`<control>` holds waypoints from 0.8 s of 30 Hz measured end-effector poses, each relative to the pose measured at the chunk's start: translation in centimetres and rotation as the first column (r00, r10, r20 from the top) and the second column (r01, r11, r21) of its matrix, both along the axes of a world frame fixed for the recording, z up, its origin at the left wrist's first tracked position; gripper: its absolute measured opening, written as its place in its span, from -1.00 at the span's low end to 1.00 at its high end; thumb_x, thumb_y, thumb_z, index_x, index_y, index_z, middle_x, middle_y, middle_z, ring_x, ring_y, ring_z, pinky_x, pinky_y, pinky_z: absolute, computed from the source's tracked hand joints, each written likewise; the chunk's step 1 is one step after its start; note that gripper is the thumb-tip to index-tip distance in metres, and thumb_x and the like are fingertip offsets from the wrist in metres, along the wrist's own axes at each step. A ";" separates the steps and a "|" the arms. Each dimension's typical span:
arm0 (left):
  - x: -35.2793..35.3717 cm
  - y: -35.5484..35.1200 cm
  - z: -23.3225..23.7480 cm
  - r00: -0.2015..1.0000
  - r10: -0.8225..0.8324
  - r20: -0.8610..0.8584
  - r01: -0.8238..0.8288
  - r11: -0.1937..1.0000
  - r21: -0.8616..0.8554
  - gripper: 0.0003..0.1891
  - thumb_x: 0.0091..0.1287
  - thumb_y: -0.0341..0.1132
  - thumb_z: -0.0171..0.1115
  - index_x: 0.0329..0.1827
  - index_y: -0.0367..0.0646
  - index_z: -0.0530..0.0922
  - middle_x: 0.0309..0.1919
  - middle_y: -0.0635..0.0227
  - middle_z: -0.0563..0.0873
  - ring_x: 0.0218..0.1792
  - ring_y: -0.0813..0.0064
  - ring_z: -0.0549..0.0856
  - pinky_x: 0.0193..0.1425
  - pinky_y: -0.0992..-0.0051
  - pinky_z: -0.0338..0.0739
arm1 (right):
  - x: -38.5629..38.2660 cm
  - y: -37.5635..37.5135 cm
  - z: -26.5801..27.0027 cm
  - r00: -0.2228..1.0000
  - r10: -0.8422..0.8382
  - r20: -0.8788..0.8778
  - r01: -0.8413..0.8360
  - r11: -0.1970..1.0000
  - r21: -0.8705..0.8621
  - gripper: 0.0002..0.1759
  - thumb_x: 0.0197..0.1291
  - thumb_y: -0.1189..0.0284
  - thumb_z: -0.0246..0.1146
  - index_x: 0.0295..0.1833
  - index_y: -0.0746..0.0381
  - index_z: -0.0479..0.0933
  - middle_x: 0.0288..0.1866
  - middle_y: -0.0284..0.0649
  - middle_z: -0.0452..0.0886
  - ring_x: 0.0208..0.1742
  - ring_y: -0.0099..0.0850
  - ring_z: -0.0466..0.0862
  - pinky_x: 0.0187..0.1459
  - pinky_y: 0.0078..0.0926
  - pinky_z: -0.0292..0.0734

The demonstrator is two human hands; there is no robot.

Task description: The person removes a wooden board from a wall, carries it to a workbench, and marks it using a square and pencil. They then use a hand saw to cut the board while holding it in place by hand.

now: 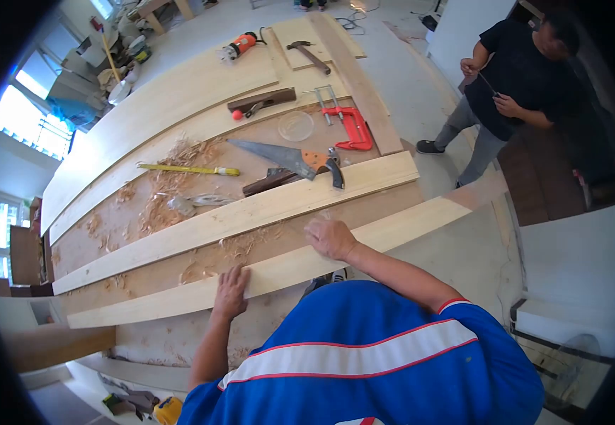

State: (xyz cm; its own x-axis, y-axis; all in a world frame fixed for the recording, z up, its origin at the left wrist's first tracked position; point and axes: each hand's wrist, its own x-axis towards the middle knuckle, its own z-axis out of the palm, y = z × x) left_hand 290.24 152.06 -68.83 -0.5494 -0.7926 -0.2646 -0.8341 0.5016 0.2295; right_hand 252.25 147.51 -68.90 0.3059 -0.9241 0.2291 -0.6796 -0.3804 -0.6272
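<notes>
A long pale wooden plank (279,272) runs along the near edge of the workbench (371,207). My left hand (231,292) rests on the plank with its fingers laid out across the top. Further right, my right hand (331,239) is on the same plank, its fingers bent over the far edge. Beyond a strip of wood shavings (243,246) lies a second plank (251,217). A handsaw (279,156) with an orange and black handle rests against that second plank, partly over a dark wooden plane (268,183).
Behind lie a yellow tape measure (188,169), another hand plane (262,102), a red clamp (354,129), a clear round lid (296,126), a hammer (309,57) and an orange power tool (241,46). A person (516,78) stands right of the bench, holding a thin tool.
</notes>
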 end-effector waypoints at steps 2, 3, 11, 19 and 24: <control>1.9 0.4 -0.5 0.998 0.064 -0.002 -0.064 0.997 -0.052 -0.09 -0.03 -0.51 0.41 0.56 -0.14 0.38 0.53 -0.07 0.38 0.57 -0.09 0.33 0.64 -0.04 0.20 | -1.6 1.0 0.3 1.000 0.016 0.004 -0.016 1.000 0.010 -0.84 0.25 0.34 0.30 -0.16 0.19 0.66 -0.23 -0.10 0.70 -0.16 -0.04 0.74 -0.15 -0.10 0.70; 2.3 0.8 -0.8 0.988 0.151 0.014 -0.150 0.987 -0.049 -0.10 -0.01 -0.59 0.30 0.58 -0.12 0.37 0.55 -0.09 0.36 0.60 -0.13 0.28 0.66 -0.06 0.16 | -2.6 1.6 0.4 0.999 0.035 0.006 -0.035 0.999 0.016 -0.84 0.24 0.34 0.32 -0.16 0.19 0.65 -0.21 -0.11 0.70 -0.16 -0.04 0.74 -0.15 -0.11 0.70; -5.0 4.7 -3.2 0.722 0.670 -0.171 -0.684 0.655 -0.321 -0.10 0.09 -0.50 0.26 0.62 -0.38 0.22 0.61 -0.34 0.18 0.63 -0.33 0.15 0.68 -0.16 0.04 | -12.2 6.0 -0.5 0.988 -0.131 -0.078 0.139 0.985 0.099 -0.79 0.19 0.34 0.38 -0.15 0.24 0.71 -0.16 -0.07 0.75 -0.12 -0.04 0.75 -0.08 -0.13 0.70; -21.3 11.8 -7.0 0.527 0.766 -0.369 -0.850 0.474 -0.230 -0.15 0.08 -0.46 0.28 0.55 -0.44 0.26 0.43 -0.32 0.43 0.49 -0.29 0.40 0.59 -0.06 0.30 | -18.9 1.8 -2.1 0.945 0.261 -0.197 -0.248 0.965 0.087 -0.32 -0.04 0.21 0.60 0.22 0.24 0.62 0.24 -0.01 0.68 0.26 0.03 0.64 0.32 0.03 0.51; -32.6 18.7 -8.3 0.324 0.903 -0.281 -0.938 0.345 0.030 -0.38 0.16 -0.45 0.28 0.37 -0.30 0.42 0.10 -0.10 0.64 0.11 -0.13 0.68 0.22 0.00 0.61 | -20.8 0.1 -4.1 0.759 0.482 -0.437 -0.501 0.862 0.081 0.23 -0.22 0.12 0.69 0.61 0.18 0.27 0.59 0.05 0.32 0.56 0.13 0.32 0.51 0.15 0.21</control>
State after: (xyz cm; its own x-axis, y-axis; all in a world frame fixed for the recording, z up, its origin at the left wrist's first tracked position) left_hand 257.66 170.74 -77.16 0.5326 -0.8373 -0.1235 -0.7118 -0.5220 0.4699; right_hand 231.44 147.58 -73.05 0.7901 -0.6129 -0.0030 -0.5863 -0.7544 -0.2953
